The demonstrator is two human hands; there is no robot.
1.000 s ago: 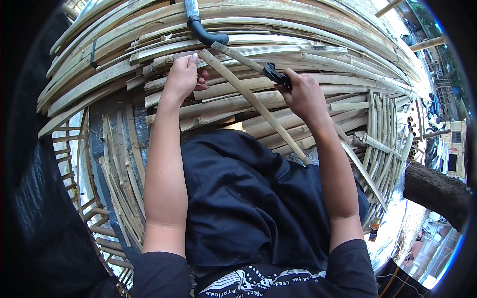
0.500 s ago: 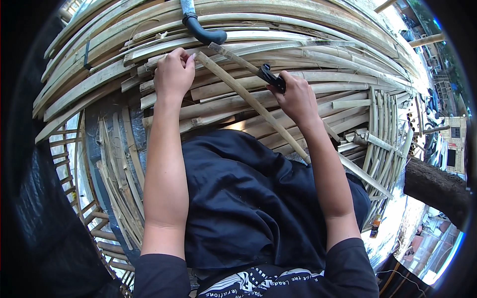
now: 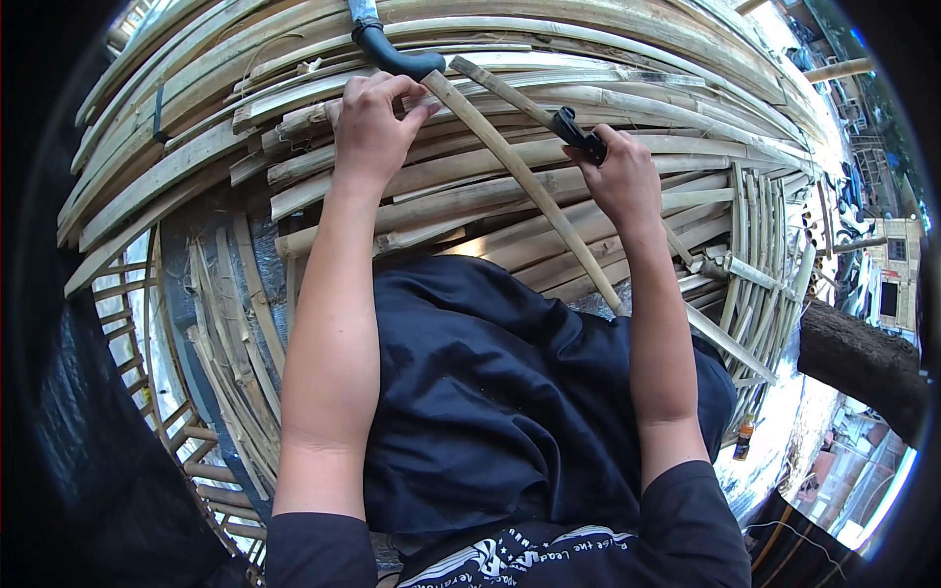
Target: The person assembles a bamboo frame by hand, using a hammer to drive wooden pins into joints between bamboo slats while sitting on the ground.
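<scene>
My left hand is closed in a pinch at the upper end of a long, narrow bamboo strip. That strip slants down to the right, its lower end against the dark cloth over my lap. In my right hand is a black-handled tool; its exact kind is unclear. A long, flat, brownish-grey length reaches from the black part up to the left, its squared end close to the strip's top. Whether this length is part of the tool or a separate piece, I cannot tell.
Split bamboo lengths lie stacked across the far side. A dark curved pipe end hangs over them. More strips lie at left, beside a bamboo rack. To the right are a dark trunk and a small bottle.
Both hands have shifted right and slightly farther away. The bamboo strip and the black-handled tool have moved along with them.
</scene>
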